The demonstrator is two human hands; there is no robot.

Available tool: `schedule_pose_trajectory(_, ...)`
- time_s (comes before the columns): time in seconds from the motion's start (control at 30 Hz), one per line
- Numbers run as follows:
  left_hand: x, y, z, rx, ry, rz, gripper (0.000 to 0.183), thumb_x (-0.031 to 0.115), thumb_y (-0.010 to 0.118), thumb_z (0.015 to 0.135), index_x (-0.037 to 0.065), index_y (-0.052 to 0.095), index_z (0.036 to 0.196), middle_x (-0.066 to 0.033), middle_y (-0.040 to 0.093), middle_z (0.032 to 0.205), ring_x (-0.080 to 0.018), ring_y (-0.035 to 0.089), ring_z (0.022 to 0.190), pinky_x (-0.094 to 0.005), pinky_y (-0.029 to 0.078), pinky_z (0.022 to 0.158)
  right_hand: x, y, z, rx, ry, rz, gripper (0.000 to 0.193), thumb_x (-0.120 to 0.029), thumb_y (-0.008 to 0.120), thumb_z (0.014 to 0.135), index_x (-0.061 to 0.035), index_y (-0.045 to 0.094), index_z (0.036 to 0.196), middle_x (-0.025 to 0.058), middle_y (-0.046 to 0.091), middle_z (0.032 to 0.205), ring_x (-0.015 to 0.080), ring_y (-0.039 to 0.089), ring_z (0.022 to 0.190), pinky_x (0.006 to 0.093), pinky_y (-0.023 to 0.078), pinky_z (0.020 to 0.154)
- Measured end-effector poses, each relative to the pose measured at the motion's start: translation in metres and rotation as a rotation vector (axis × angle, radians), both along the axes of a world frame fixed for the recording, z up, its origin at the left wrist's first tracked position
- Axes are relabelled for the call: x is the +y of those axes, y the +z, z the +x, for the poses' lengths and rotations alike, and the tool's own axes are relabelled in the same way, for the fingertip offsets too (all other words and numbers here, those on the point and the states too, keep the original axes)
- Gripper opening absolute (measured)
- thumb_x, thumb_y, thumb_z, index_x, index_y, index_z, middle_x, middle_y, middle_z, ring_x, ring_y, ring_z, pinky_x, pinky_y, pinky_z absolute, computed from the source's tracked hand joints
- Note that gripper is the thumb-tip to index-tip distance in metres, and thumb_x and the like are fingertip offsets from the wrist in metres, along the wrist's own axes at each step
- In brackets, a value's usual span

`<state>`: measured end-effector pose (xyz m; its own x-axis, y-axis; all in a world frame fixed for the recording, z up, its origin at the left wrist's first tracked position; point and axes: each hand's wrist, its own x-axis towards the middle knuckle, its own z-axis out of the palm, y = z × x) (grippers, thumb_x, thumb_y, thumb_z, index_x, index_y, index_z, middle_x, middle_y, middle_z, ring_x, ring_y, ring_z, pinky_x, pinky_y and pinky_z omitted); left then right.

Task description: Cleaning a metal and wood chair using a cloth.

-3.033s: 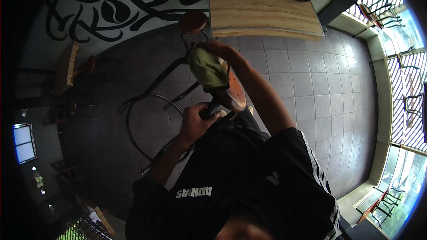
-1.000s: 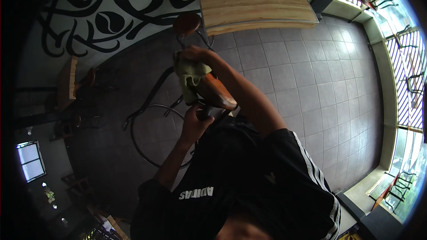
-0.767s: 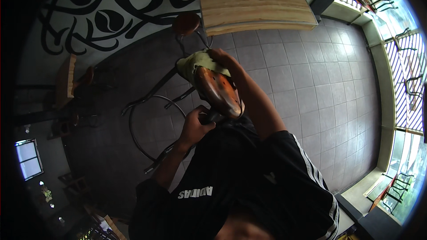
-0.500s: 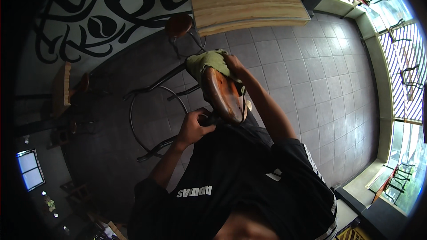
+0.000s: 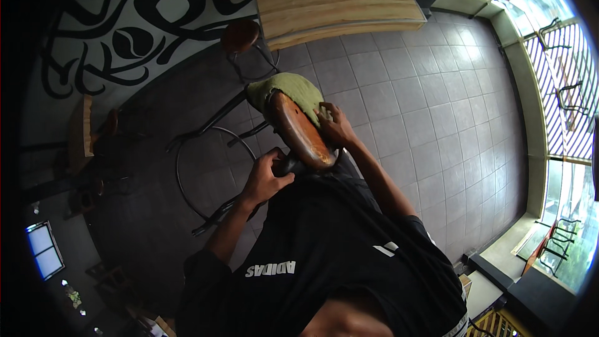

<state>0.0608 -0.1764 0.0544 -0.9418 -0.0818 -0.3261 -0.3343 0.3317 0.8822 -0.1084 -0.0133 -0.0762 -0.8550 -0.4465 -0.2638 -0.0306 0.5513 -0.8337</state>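
A stool with a round wooden seat (image 5: pixel 301 130) is tipped over in front of me, its dark metal legs and foot ring (image 5: pixel 178 171) pointing left. Draped over the seat's far and right rim is a green cloth (image 5: pixel 298 89). My right hand (image 5: pixel 337 127) has its fingers bent on the cloth at the right rim, pressing it against the seat. On the near left side, my left hand (image 5: pixel 267 178) is closed around a dark metal part of the stool, just below the seat; its fingertips are partly hidden.
Ahead stands a wood-grain table (image 5: pixel 337 3) with a dark object on top. Another round stool (image 5: pixel 239 37) is beside it, by a wall with black lettering (image 5: pixel 134 43). Grey floor tiles (image 5: pixel 424 112) stretch right to windows. A smaller wooden table (image 5: pixel 81 134) stands far left.
My right hand has slid nearer to me along the seat's right rim. The cloth, bunched at the far end before, now lies flatter over the rim. My left hand keeps its hold.
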Motion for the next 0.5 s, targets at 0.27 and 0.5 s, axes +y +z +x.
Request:
schedule_pose_trajectory(0.27, 0.012, -0.001, 0.009, 0.01, -0.021, -0.027, 0.034, 0.013, 0.069, 0.068, -0.002, 0.05, 0.092, -0.0154, 0.059, 0.087, -0.0264, 0.059, 0.085, -0.0372, 0.046, 0.077, -0.044, 0.01, -0.089, -0.483, 0.016, 0.011, 0.066, -0.058, 0.059, 0.079, 0.0027, 0.061, 0.103, 0.0102, 0.062, 0.083, 0.0205, 0.059, 0.079, 0.0333, 0.047, 0.066)
schedule_pose_trajectory(0.5, 0.016, -0.008, 0.009, 0.009, 0.031, -0.1, 0.035, 0.013, 0.069, 0.068, -0.002, 0.051, 0.094, -0.017, 0.059, 0.089, -0.0286, 0.06, 0.088, -0.0367, 0.046, 0.081, -0.076, 0.084, -0.067, 0.27, 0.332, -0.1, 0.038, -0.031, 0.05, 0.093, 0.0054, 0.058, 0.096, 0.0104, 0.064, 0.08, 0.02, 0.06, 0.078, 0.0352, 0.046, 0.068)
